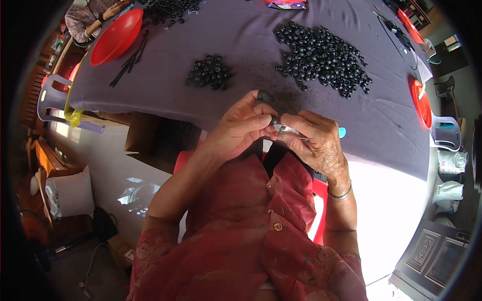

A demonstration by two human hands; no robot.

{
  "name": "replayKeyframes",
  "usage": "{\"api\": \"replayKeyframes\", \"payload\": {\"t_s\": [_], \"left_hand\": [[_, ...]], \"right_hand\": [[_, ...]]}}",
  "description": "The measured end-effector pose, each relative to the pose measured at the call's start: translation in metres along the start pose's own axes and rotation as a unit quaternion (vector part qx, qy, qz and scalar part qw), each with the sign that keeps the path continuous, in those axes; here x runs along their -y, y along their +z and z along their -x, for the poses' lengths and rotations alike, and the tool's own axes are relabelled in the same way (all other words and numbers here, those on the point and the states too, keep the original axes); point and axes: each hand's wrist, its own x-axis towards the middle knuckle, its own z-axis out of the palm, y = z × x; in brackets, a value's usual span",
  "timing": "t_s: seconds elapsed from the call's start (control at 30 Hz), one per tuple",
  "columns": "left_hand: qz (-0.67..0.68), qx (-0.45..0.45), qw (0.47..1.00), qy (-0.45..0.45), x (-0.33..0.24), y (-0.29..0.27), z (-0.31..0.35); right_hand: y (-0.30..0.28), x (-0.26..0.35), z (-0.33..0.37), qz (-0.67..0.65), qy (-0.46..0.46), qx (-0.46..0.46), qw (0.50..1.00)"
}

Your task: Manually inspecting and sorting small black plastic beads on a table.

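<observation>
My left hand [240, 122] is closed, pinching a small round black piece [274, 121] between thumb and fingers at the near table edge. Something dark covers the tip of one of its fingers. Right beside it, my right hand [315, 134] grips a small tool with a shiny metal blade [287, 129], whose light-blue end sticks out past the palm. The blade meets the black piece or lies very close to it; fingers hide the exact contact. Beyond my hands lie a small heap of similar black pieces [210, 72] and a much larger heap [324, 57] to its right.
A grey-purple cloth [251, 45] covers the table, with dark crumbs near my hands. A red bowl [118, 37] and thin black sticks [129, 61] lie at left, near another person's hand [114, 10]. A red tray [420, 104] sits at the right edge. Below the table stands an open cardboard box [143, 135].
</observation>
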Motion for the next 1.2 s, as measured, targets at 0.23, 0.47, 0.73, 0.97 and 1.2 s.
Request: {"api": "replayKeyframes", "payload": {"t_s": [0.23, 0.47, 0.73, 0.97, 1.2], "left_hand": [[0.008, 0.003, 1.000, -0.006, -0.002, -0.001, -0.001], [-0.027, -0.031, 0.999, -0.012, 0.007, 0.001, -0.002], [0.032, 0.004, 0.997, -0.077, 0.009, -0.007, 0.001], [0.014, -0.036, 0.993, -0.109, 0.008, -0.007, 0.001], [-0.353, -0.272, 0.892, 0.075, -0.025, -0.024, -0.006]], "right_hand": [[0.008, -0.010, 0.003, -0.077, 0.019, -0.004, 0.997], [0.014, -0.005, -0.003, -0.119, 0.041, -0.072, 0.989], [0.025, 0.007, 0.004, -0.192, 0.113, -0.060, 0.973], [0.016, 0.004, -0.001, -0.128, 0.186, -0.035, 0.974], [-0.007, -0.075, -0.015, 0.213, 0.198, -0.056, 0.955]]}}
